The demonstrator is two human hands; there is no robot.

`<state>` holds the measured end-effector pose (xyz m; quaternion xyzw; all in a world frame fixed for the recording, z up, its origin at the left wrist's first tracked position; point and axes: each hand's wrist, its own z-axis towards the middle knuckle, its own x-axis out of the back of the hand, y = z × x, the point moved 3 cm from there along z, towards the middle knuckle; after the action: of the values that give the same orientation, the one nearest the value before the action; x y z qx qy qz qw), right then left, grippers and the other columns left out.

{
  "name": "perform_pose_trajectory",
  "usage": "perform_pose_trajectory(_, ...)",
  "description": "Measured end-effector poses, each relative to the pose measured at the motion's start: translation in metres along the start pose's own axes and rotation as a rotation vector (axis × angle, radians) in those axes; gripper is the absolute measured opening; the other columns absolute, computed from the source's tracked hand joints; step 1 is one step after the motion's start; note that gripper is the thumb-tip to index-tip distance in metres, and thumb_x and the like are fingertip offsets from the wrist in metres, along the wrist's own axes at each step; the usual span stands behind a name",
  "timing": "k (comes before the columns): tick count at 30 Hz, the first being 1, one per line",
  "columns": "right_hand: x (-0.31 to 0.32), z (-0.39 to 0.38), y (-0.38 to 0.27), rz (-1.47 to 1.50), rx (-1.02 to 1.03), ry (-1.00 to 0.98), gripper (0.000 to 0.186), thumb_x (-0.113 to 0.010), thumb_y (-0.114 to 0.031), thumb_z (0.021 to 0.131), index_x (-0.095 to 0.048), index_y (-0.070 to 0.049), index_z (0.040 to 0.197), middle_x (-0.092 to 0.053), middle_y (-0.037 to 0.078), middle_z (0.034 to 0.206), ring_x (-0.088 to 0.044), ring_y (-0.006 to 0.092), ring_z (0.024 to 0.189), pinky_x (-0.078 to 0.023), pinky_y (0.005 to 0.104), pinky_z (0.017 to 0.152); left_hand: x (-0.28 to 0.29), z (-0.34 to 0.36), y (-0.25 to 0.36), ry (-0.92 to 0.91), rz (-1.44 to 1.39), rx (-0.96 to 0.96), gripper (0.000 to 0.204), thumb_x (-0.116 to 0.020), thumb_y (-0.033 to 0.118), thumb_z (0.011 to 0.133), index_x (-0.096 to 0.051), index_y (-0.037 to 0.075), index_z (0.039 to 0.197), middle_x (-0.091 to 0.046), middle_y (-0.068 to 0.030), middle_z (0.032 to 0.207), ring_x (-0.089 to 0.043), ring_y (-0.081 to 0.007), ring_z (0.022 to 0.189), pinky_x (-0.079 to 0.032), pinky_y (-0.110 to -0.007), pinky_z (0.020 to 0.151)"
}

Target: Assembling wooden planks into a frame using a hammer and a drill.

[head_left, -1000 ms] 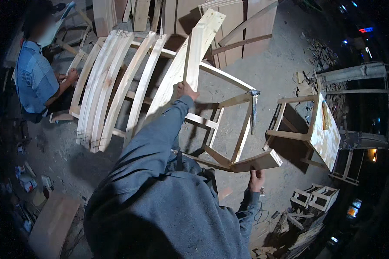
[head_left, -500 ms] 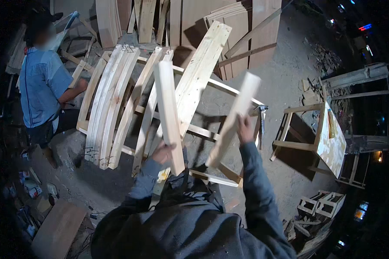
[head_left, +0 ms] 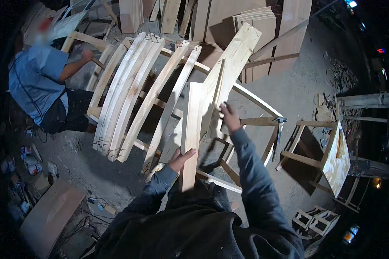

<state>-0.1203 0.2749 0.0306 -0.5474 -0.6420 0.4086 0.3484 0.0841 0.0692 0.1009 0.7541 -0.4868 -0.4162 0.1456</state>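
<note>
My left hand (head_left: 182, 159) is closed around the lower part of a pale wooden beam (head_left: 191, 125), thumb across its face, and the beam stands roughly upright in front of me. To its right, a second wooden board (head_left: 217, 93) shows a narrow dark edge and leans over a wide pale plank (head_left: 237, 56). My right hand (head_left: 231, 117) is beside that board's right edge, fingers loosely bent and apart; it seems not to grip it. A hammer (head_left: 279, 125) hangs at the corner of the wooden frame beyond my right hand.
Several curved wooden ribs (head_left: 127, 95) lie side by side across a frame, with nails protruding at their ends. At left a co-worker in a blue shirt (head_left: 36, 82) grips a wooden handle. A small wooden table (head_left: 337, 157) lies tipped at right. Sheets of board (head_left: 289, 39) lie at the back.
The right-hand board has moved left and now leans over the wide plank; my right hand appears to have let go of it. My left beam is more upright. The co-worker has leaned and raised an arm.
</note>
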Motion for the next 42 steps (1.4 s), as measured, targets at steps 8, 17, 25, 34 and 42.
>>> perform_pose_trajectory(8, -0.022, -0.140, -0.014, 0.317, -0.183, 0.010, 0.052, -0.059, -0.033, 0.096, -0.046, 0.003, 0.132, -0.059, 0.010, 0.119, -0.056, 0.0178, 0.108, -0.046, 0.0304, 0.091, -0.028, 0.034, -0.009, -0.344, 0.206, 0.069, 0.037, -0.062, 0.034, 0.093, -0.060, 0.002, 0.111, -0.065, -0.0087, 0.091, -0.064, -0.0153, 0.078, -0.053, -0.034, 0.073)
perform_pose_trajectory(17, 0.049, -0.211, 0.011, 0.258, -0.016, 0.441, 0.047, -0.065, -0.035, 0.092, -0.058, 0.006, 0.114, -0.064, 0.011, 0.104, -0.058, 0.0163, 0.094, -0.047, 0.0315, 0.083, 0.153, 0.135, 0.155, 1.008, 1.427, -0.814, 0.068, -0.076, 0.037, 0.076, -0.050, 0.004, 0.129, -0.058, -0.0221, 0.121, -0.055, -0.0357, 0.114, -0.042, -0.044, 0.101)
perform_pose_trajectory(25, 0.086, -0.266, 0.010, -0.023, 0.065, 0.506, 0.037, -0.070, -0.027, 0.089, -0.059, 0.003, 0.108, -0.064, 0.010, 0.100, -0.059, 0.0157, 0.089, -0.048, 0.0298, 0.079, 0.180, 0.131, 0.161, 0.775, 1.392, -0.216, 0.068, -0.073, 0.038, 0.077, -0.051, 0.009, 0.134, -0.061, -0.0205, 0.123, -0.060, -0.0349, 0.112, -0.048, -0.043, 0.095)
perform_pose_trajectory(34, 0.100, -0.315, -0.003, 0.063, 0.119, 0.460, 0.034, -0.073, -0.023, 0.087, -0.060, 0.002, 0.105, -0.065, 0.008, 0.098, -0.059, 0.0150, 0.087, -0.048, 0.0292, 0.078, 0.026, -0.068, 0.149, 0.554, 1.341, -0.529, 0.054, -0.075, 0.041, 0.075, -0.059, 0.011, 0.117, -0.066, -0.0199, 0.102, -0.064, -0.0374, 0.096, -0.051, -0.045, 0.082)
perform_pose_trajectory(42, 0.166, -0.391, -0.019, 0.355, 0.345, 0.364, 0.034, -0.065, -0.025, 0.093, -0.053, -0.001, 0.113, -0.060, 0.009, 0.109, -0.057, 0.0182, 0.098, -0.046, 0.0363, 0.089, -0.102, -0.145, 0.032, 0.353, 1.476, -0.572, 0.053, -0.073, 0.039, 0.076, -0.057, 0.014, 0.119, -0.065, -0.0149, 0.105, -0.063, -0.0358, 0.095, -0.050, -0.045, 0.081)
